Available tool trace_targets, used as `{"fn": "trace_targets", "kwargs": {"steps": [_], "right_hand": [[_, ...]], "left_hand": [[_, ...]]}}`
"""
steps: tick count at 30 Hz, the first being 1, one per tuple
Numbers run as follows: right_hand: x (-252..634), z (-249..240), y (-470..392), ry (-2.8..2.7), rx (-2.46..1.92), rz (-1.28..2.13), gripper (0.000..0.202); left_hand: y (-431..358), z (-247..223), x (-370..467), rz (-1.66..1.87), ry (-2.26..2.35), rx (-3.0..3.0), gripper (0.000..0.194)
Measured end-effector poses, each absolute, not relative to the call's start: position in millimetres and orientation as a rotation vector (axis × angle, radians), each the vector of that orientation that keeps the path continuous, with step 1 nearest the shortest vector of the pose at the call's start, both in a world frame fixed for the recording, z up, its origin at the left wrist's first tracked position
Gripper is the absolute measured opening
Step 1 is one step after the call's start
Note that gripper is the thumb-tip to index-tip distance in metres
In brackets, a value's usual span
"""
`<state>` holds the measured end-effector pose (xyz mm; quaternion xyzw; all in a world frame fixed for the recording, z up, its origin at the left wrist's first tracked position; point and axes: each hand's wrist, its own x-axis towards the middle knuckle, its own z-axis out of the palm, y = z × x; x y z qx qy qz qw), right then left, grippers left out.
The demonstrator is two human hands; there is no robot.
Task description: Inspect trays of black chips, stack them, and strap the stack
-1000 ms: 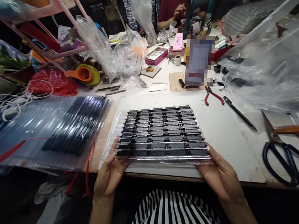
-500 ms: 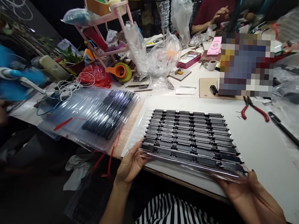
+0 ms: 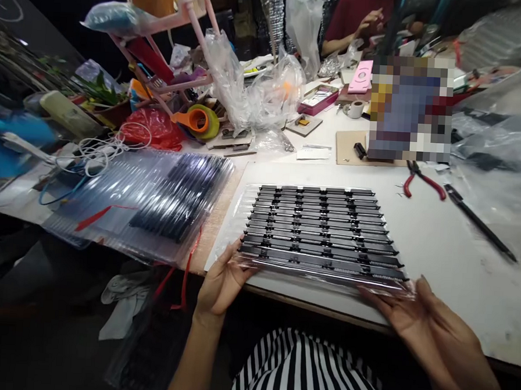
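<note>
A clear plastic tray [image 3: 326,278] filled with rows of black comb-like strips [image 3: 315,227] lies in front of me, its near edge over the table's front edge. My left hand [image 3: 222,277] grips its near left corner, thumb on top and fingers beneath. At the near right corner my right hand [image 3: 415,319] holds it the same way, with the thumb up along the side and the fingers under the rim. The far part of the tray appears to be on or just above the white board [image 3: 441,251]; I cannot tell which.
Left of the board is a stack of clear trays [image 3: 155,195] with a red ribbon. Red-handled pliers [image 3: 424,179] and a black pen-like tool [image 3: 481,224] lie to the right. Behind are plastic bags [image 3: 274,91], an orange tape roll [image 3: 198,120] and a pink rack. Across the table sits another person [image 3: 357,19].
The view has shifted slightly, so the scene sits a little further left. The tray's near right side looks somewhat lower in tilt. Both hands keep their hold.
</note>
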<state>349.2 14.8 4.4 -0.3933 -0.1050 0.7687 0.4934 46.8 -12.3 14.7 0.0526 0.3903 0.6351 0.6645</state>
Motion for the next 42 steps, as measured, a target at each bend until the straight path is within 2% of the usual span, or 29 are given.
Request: {"fn": "trace_targets", "kwargs": {"steps": [9, 30, 42], "right_hand": [[343.9, 8.1, 14.8, -0.481, -0.859, 1.852, 0.029], [343.5, 1.2, 15.1, -0.594, -0.761, 1.779, 0.03], [353.8, -3.8, 17.7, -0.73, -1.083, 1.6, 0.028]], "left_hand": [[-6.7, 15.9, 48.5, 1.479, 0.835, 0.082, 0.036], [-1.8, 15.2, 53.8, 1.512, 0.946, 0.143, 0.041], [-8.3, 15.0, 50.3, 1.392, 1.035, 0.235, 0.038]]}}
